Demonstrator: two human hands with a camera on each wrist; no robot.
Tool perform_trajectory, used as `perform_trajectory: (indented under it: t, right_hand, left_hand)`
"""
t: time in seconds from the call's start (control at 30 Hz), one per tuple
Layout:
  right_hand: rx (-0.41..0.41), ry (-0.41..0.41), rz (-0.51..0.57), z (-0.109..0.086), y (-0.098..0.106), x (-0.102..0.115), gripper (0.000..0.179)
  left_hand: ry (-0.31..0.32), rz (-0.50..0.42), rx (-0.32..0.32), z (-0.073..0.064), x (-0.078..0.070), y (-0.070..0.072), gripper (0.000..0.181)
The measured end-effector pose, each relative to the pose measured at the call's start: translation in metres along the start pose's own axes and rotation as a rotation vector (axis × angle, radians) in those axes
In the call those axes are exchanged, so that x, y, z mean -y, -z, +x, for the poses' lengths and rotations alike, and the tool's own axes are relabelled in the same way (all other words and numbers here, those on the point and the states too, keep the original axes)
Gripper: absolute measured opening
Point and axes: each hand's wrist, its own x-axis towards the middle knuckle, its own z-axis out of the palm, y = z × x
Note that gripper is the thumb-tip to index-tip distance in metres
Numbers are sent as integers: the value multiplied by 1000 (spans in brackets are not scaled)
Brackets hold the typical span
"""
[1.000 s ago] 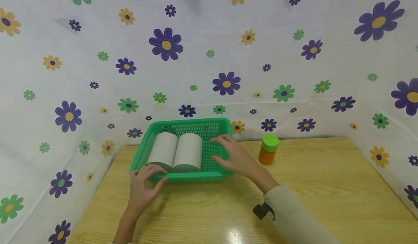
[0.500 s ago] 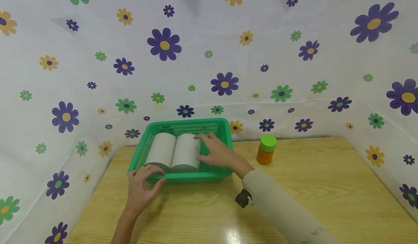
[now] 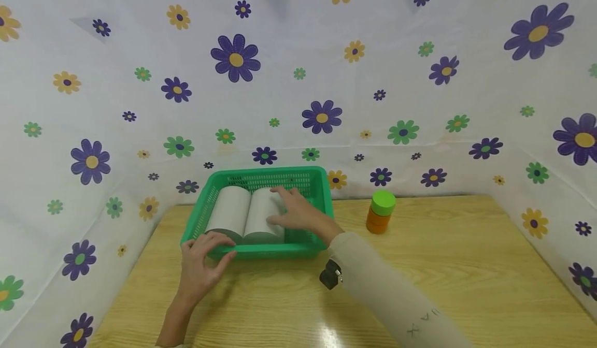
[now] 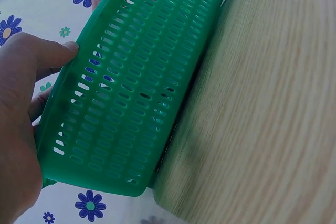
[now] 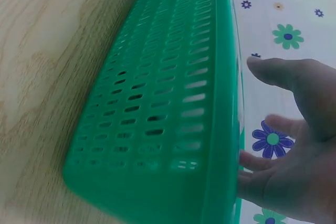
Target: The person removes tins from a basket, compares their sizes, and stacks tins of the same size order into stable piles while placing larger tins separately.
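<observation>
A green plastic basket (image 3: pixel 261 251) with slotted walls stands on the table. Two white cylinders, which look like paper rolls, lie side by side in it: the left roll (image 3: pixel 229 209) and the right roll (image 3: pixel 261 216). At the basket's near left corner my left hand (image 3: pixel 200 265) grips the rim, its thumb (image 4: pixel 65 49) on the outer side and its fingers behind the wall. My right hand (image 3: pixel 300 213) reaches over the basket's right part, fingers and thumb spread at the right roll. Whether they touch the roll cannot be told. In the right wrist view that hand (image 5: pixel 299 145) hovers above the rim.
An orange jar (image 3: pixel 378 221) with a green lid stands upright to the right of the basket. The wooden table (image 3: pixel 448 265) extends to the right and front. Behind it hangs a white cloth (image 3: pixel 280 94) printed with flowers.
My right hand has moved left, from over the basket's right edge to the right roll. The left hand stays on the rim. Basket, rolls and jar have not visibly moved.
</observation>
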Motion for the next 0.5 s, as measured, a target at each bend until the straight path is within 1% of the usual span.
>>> perform_trajectory:
  t: [0.07,0.23,0.37,0.5]
  right_hand:
    - [-10,-38,21,4,-1,3,78]
    - [-15,-111,108,13,-9,7,87]
    - [2,-152,130,22,-18,6,92]
    - [-2,-182,141,29,-22,4,92]
  left_hand:
    - [-6,1,-2,1,0,0,24]
    - [20,6,14,0,0,0,24]
    - [16,12,9,-1,0,0,24]
    - [12,20,4,0,-1,0,24]
